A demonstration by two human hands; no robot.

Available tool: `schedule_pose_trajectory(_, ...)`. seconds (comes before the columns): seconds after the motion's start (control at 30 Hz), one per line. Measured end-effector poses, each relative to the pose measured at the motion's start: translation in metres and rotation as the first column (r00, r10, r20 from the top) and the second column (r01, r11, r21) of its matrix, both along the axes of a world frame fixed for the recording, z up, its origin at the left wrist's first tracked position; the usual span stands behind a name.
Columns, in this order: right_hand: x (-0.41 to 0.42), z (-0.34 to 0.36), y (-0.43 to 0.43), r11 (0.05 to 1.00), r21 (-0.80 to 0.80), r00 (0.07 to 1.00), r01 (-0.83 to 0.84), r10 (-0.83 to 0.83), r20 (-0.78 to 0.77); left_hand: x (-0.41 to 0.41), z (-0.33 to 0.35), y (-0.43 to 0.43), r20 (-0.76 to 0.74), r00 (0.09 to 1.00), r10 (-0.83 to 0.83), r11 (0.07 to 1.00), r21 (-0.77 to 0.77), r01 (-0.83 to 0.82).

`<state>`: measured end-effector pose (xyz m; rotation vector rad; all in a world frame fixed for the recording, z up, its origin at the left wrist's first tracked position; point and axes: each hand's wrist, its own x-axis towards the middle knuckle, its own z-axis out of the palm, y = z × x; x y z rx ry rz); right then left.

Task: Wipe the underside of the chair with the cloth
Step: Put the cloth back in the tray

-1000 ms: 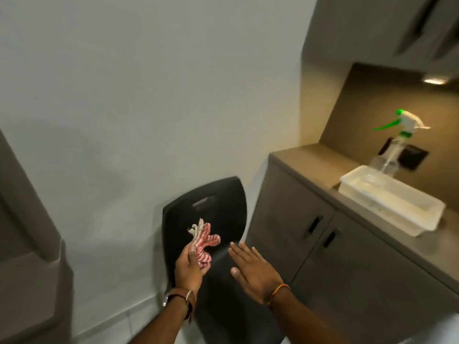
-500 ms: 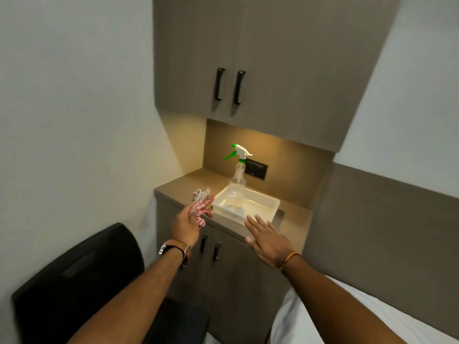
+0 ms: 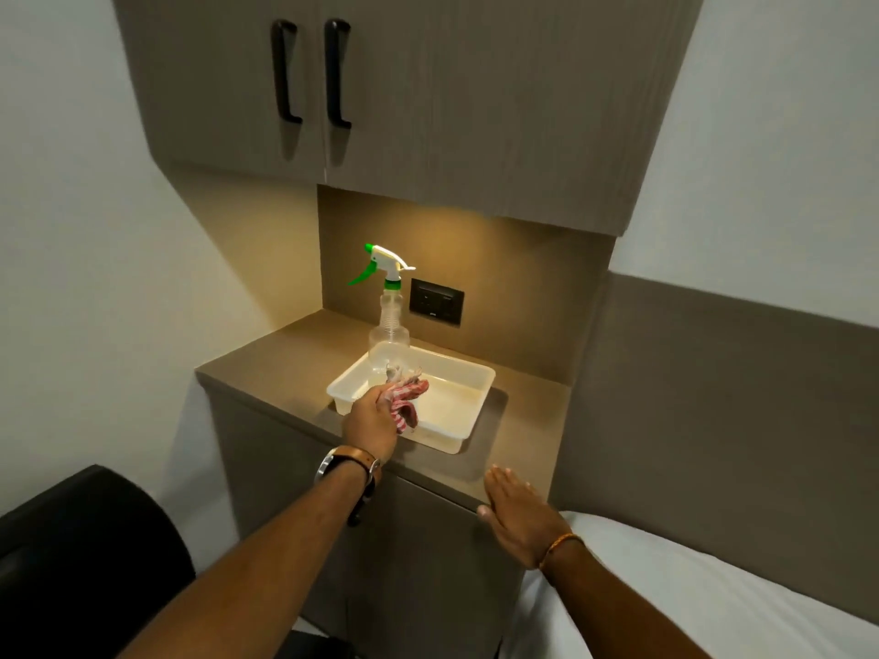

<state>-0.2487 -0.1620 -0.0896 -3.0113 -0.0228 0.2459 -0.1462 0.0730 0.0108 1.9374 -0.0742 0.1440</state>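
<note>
**Cloth's over the tray, chair's way off in the corner**

So here's where we're at. Our left hand (image 3: 373,423) is closed around the red-and-white striped cloth (image 3: 404,397), bunched up, and it's hovering over the near-left part of the white plastic tray (image 3: 468,411) on the countertop (image 3: 266,363) in the middle of the frame. Can't tell if the cloth touches the tray floor or just hangs above it. The spray bottle (image 3: 389,325) with the green trigger stands at the tray's far left corner, just behind the cloth.

Our right hand (image 3: 521,520) is flat and open, holding nothing, fingers together, low and right of center near the counter's front edge (whether it rests on the edge or floats in front, we can't say).

The black chair (image 3: 90,563) is down in the lower left of the frame, only a curved dark part showing, underside not visible.

Our read: this looks like either dropping the cloth off or getting it wet, not wiping. If wiping's left, the next move needs turning back to the chair, tipping it with the free hand, and getting the cloth underneath.
</note>
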Motion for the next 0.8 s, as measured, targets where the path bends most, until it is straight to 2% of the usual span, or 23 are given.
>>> schedule_pose_trajectory(0.23, 0.030, -0.034, -0.013, 0.999, -0.035, 0.992, 0.022, -0.017, 0.124, 0.055, 0.000, -0.058, 0.121, 0.989, -0.079, 0.993, 0.100, 0.067)
schedule_pose_trajectory(0.37, 0.035, -0.045, -0.018, 0.999, -0.047, 0.993, 0.015, -0.009, 0.120, 0.090, 0.007, -0.093, 0.204, 0.971, -0.123, 0.992, 0.061, 0.113)
schedule_pose_trajectory(0.43, 0.037, -0.046, -0.019, 0.999, -0.047, 0.994, 0.021, -0.016, 0.113, 0.113, 0.005, -0.109, 0.213, 0.961, -0.178, 0.980, 0.121, 0.155)
schedule_pose_trajectory(0.5, 0.038, -0.046, -0.020, 0.999, -0.048, 0.995, 0.013, -0.009, 0.100, 0.132, -0.012, -0.120, 0.109, 0.968, -0.225, 0.946, 0.264, 0.190)
schedule_pose_trajectory(0.6, 0.037, -0.045, -0.018, 0.998, -0.068, 0.995, 0.005, 0.001, 0.102, 0.137, -0.035, -0.126, -0.165, 0.947, -0.275, 0.899, 0.305, 0.315)
schedule_pose_trajectory(0.67, 0.038, -0.044, -0.018, 0.998, -0.067, 0.995, 0.012, -0.005, 0.101, 0.142, -0.046, -0.127, -0.276, 0.905, -0.323, 0.763, 0.491, 0.421)
schedule_pose_trajectory(0.73, 0.039, -0.044, -0.019, 0.997, -0.074, 0.996, 0.004, 0.002, 0.091, 0.140, -0.046, -0.124, -0.322, 0.896, -0.306, 0.520, 0.731, 0.441)
schedule_pose_trajectory(0.77, 0.038, -0.043, -0.019, 0.997, -0.079, 0.996, 0.005, 0.002, 0.089, 0.138, -0.042, -0.122, -0.368, 0.868, -0.334, 0.440, 0.753, 0.489)
schedule_pose_trajectory(0.8, 0.039, -0.044, -0.019, 0.997, -0.074, 0.996, 0.007, 0.000, 0.095, 0.139, -0.040, -0.122, -0.392, 0.845, -0.363, 0.396, 0.756, 0.520)
